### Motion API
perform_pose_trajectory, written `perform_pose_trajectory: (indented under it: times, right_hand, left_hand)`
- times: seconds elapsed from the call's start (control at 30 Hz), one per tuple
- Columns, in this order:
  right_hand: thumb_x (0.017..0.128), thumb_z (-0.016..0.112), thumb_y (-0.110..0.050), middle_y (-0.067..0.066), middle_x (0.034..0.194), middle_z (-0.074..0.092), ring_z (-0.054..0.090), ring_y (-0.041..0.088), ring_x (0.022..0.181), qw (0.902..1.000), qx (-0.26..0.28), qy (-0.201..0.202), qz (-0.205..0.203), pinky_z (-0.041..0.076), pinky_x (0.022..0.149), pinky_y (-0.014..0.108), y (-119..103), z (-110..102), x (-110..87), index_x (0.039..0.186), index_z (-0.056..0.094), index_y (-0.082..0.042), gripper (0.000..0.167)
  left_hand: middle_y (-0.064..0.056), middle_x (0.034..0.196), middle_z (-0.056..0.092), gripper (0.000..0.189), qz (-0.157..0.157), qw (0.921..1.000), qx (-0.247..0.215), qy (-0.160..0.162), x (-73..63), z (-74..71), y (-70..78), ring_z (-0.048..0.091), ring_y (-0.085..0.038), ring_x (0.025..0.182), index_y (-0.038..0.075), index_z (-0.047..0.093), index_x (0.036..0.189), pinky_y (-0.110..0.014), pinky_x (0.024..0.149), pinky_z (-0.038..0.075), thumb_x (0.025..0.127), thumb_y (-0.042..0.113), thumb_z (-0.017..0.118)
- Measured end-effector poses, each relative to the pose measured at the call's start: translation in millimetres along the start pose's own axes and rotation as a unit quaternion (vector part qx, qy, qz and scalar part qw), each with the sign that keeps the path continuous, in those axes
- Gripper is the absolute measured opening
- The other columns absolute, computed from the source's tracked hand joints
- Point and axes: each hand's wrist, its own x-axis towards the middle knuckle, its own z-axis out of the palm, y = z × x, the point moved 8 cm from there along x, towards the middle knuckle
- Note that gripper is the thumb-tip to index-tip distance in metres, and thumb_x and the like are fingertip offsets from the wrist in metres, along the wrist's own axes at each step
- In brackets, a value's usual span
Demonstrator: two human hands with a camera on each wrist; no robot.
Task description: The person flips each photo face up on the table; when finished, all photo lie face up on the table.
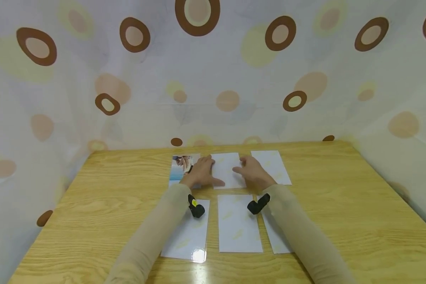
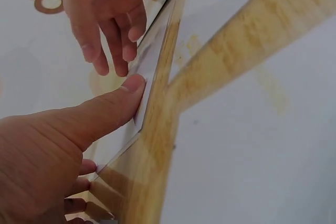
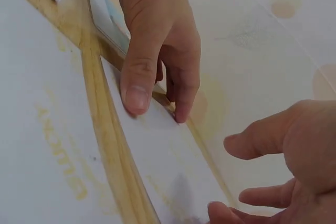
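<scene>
A white card (image 1: 227, 175) with faint yellow print lies on the table, in the middle of the back row. My left hand (image 1: 203, 171) is over its left end, thumb extended across the near corner and fingertips at the far edge. In the right wrist view, the left thumb (image 3: 137, 98) rests right at the card's surface. Over the right edge hovers my right hand (image 1: 253, 172), its fingers loosely bent and apart from the card. Just left of the left hand, a picture card (image 1: 177, 172) lies face up, partly hidden by that hand.
Another white card (image 1: 269, 163) lies at the back right. In the front row are a left card (image 1: 189, 236), a middle card (image 1: 238, 225) and a right card (image 1: 275, 234), the outer two partly covered by the sleeves. A spotted curtain (image 1: 227, 122) stands behind the wooden table (image 1: 110, 189).
</scene>
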Motion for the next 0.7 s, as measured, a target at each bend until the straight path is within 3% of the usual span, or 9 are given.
perform_pose_trajectory:
  times: [0.1, 0.17, 0.27, 0.33, 0.4, 0.57, 0.7]
  right_hand:
    - [0.094, 0.058, -0.025, 0.028, 0.140, 0.044, 0.062, 0.034, 0.106, 0.9994, 0.019, 0.018, 0.024, 0.048, 0.098, 0.041, -2, -2, 3.1, 0.142, 0.037, 0.010, 0.062]
    - [0.094, 0.058, -0.023, 0.026, 0.133, 0.050, 0.066, 0.027, 0.090, 0.9978, 0.045, 0.027, 0.040, 0.051, 0.089, 0.034, -1, -4, 4.8, 0.141, 0.038, 0.010, 0.061]
    - [0.094, 0.058, -0.020, 0.017, 0.101, 0.063, 0.059, 0.016, 0.071, 0.9923, 0.098, 0.037, 0.066, 0.048, 0.076, 0.026, 5, -9, 6.5, 0.141, 0.040, 0.008, 0.058]
    - [0.094, 0.058, -0.018, 0.007, 0.081, 0.059, 0.051, 0.013, 0.066, 0.9884, 0.126, 0.036, 0.077, 0.043, 0.070, 0.024, 10, -10, 6.6, 0.137, 0.045, 0.008, 0.052]
    - [0.094, 0.058, -0.018, 0.001, 0.071, 0.053, 0.049, 0.012, 0.066, 0.9884, 0.127, 0.027, 0.079, 0.041, 0.067, 0.022, 14, -11, 6.4, 0.135, 0.048, 0.008, 0.050]
    - [0.091, 0.061, -0.019, 0.005, 0.084, 0.061, 0.052, 0.014, 0.070, 0.9956, 0.071, 0.004, 0.061, 0.044, 0.068, 0.023, 16, -9, 7.0, 0.135, 0.049, 0.008, 0.052]
    - [0.089, 0.065, -0.021, 0.019, 0.116, 0.061, 0.058, 0.027, 0.097, 0.9996, -0.015, 0.021, 0.005, 0.048, 0.087, 0.034, 12, -11, 11.2, 0.135, 0.049, 0.006, 0.055]
  left_hand:
    - [-0.020, 0.158, 0.020, 0.092, -0.005, 0.9999, -0.010, 0.003, -1.1, 2.3, -2.6, 0.019, -0.038, 0.146, -0.001, 0.038, 0.145, -0.049, 0.117, 0.021, 0.078, 0.050, 0.076]
    - [-0.019, 0.159, 0.019, 0.093, -0.007, 0.9998, -0.015, 0.010, -1.6, 2.8, -3.8, 0.018, -0.037, 0.146, 0.000, 0.038, 0.145, -0.049, 0.117, 0.020, 0.077, 0.051, 0.076]
    - [-0.017, 0.159, 0.020, 0.093, -0.007, 0.9996, -0.020, 0.017, -2.8, 2.4, -3.9, 0.018, -0.035, 0.146, 0.001, 0.039, 0.145, -0.048, 0.118, 0.020, 0.076, 0.052, 0.076]
    - [-0.017, 0.159, 0.021, 0.093, -0.006, 0.9996, -0.019, 0.020, -3.2, 2.4, -3.6, 0.019, -0.034, 0.146, 0.001, 0.039, 0.145, -0.048, 0.118, 0.020, 0.076, 0.052, 0.076]
    - [-0.016, 0.158, 0.022, 0.093, -0.003, 0.9996, -0.018, 0.020, -3.8, 2.6, -2.9, 0.020, -0.033, 0.146, 0.002, 0.039, 0.145, -0.047, 0.118, 0.020, 0.077, 0.052, 0.076]
    - [-0.016, 0.159, 0.021, 0.093, 0.001, 0.9997, -0.013, 0.018, -4.6, 3.5, -3.1, 0.019, -0.033, 0.147, 0.003, 0.038, 0.146, -0.048, 0.118, 0.019, 0.077, 0.054, 0.074]
    - [-0.015, 0.159, 0.020, 0.093, -0.001, 0.9999, -0.001, 0.017, -5.0, 2.9, -5.0, 0.018, -0.033, 0.147, 0.003, 0.038, 0.146, -0.046, 0.119, 0.017, 0.078, 0.055, 0.073]
